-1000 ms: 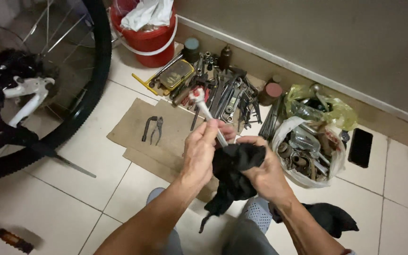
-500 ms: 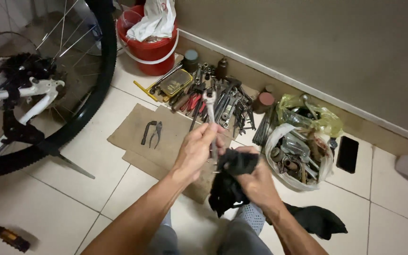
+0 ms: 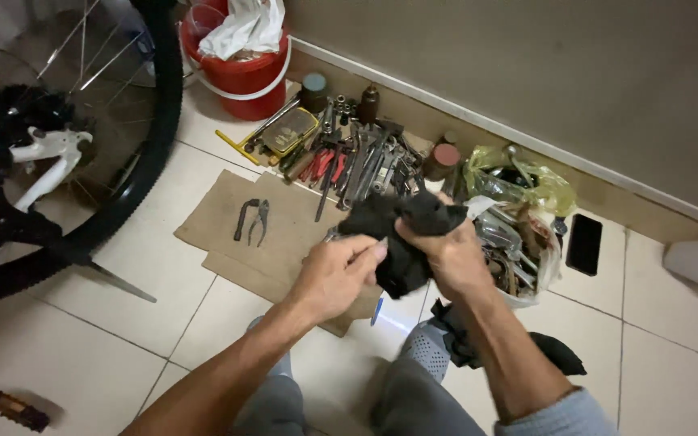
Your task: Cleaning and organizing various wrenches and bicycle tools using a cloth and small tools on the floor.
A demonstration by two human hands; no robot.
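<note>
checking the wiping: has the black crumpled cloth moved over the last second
Yes. The black crumpled cloth in the right hand went up toward the row of metal tools, now covering the tool.

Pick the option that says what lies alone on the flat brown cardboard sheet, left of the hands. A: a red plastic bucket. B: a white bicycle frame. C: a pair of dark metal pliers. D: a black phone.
C: a pair of dark metal pliers lies alone on the flat brown cardboard sheet; the black phone and red plastic bucket rest on the tiles.
</note>
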